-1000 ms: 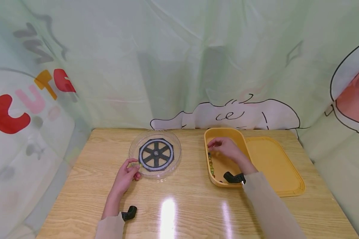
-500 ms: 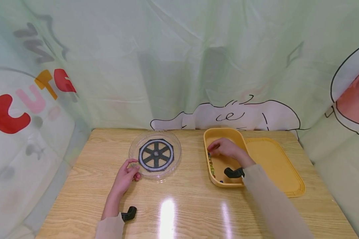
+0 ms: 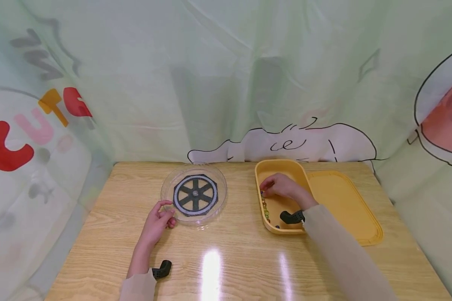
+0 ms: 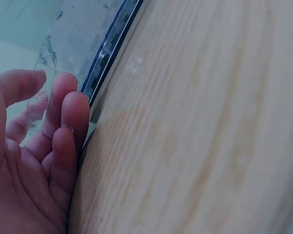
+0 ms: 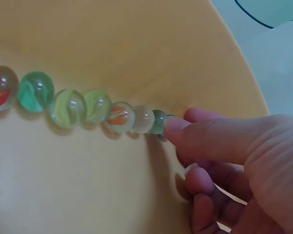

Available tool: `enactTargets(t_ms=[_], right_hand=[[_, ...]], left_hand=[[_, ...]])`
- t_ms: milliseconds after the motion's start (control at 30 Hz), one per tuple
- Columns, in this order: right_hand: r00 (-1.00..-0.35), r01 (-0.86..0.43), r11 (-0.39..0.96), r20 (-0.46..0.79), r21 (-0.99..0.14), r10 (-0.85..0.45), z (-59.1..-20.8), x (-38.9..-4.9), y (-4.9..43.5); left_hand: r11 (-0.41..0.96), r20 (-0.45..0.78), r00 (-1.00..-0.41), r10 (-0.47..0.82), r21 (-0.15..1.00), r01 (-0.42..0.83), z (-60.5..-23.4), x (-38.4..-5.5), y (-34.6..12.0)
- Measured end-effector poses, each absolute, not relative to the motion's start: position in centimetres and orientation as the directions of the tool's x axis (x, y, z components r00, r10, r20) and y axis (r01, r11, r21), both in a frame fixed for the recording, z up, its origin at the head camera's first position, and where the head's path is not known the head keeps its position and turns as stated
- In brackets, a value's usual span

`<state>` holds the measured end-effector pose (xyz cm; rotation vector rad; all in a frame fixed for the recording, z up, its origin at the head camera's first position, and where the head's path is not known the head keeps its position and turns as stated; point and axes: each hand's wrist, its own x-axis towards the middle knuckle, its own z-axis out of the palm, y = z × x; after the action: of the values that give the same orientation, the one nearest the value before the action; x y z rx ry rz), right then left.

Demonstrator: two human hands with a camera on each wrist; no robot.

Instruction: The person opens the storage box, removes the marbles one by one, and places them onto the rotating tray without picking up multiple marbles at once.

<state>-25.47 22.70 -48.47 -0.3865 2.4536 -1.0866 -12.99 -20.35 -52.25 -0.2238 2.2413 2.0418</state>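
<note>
My right hand (image 3: 282, 186) reaches into a yellow tub (image 3: 286, 167). In the right wrist view its thumb and index finger pinch a small dark marble (image 5: 170, 117), mostly covered by the thumb tip, at the end of a row. The row holds several glass marbles, among them a green one (image 5: 36, 91) and a yellow-swirled one (image 5: 69, 108), along the tub wall. My left hand (image 3: 158, 219) holds the near left edge of a clear round dish (image 3: 221, 205), thumb and fingers around its rim. On the dish lies a dark six-spoked wheel shape (image 3: 196, 205) with a pale ring.
A yellow lid (image 3: 346, 209) lies flat to the right of the tub. One dark marble (image 3: 277, 227) sits apart near the tub's front wall. All of this rests on a wooden table (image 3: 233, 259), with a printed curtain (image 3: 218, 83) behind.
My right hand has lowered slightly toward the far end of the marble row, and its fingertips now meet the marble there. The left hand and dish stay put.
</note>
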Motion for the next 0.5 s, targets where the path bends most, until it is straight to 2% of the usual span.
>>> enactTargets(t_ms=[200, 500], right_hand=[[-0.883, -0.051, 0.663, -0.276, -0.747, -0.380, -48.28, -25.10, 22.34], [-0.883, -0.093, 0.669, -0.249, -0.737, -0.397, -48.71, -25.10, 22.57]], left_hand=[[0.096, -0.152, -0.987, -0.052, 0.983, -0.157, -52.79, -13.04, -20.37], [0.096, -0.148, -0.988, -0.049, 0.984, -0.153, -53.00, -13.15, -20.39]])
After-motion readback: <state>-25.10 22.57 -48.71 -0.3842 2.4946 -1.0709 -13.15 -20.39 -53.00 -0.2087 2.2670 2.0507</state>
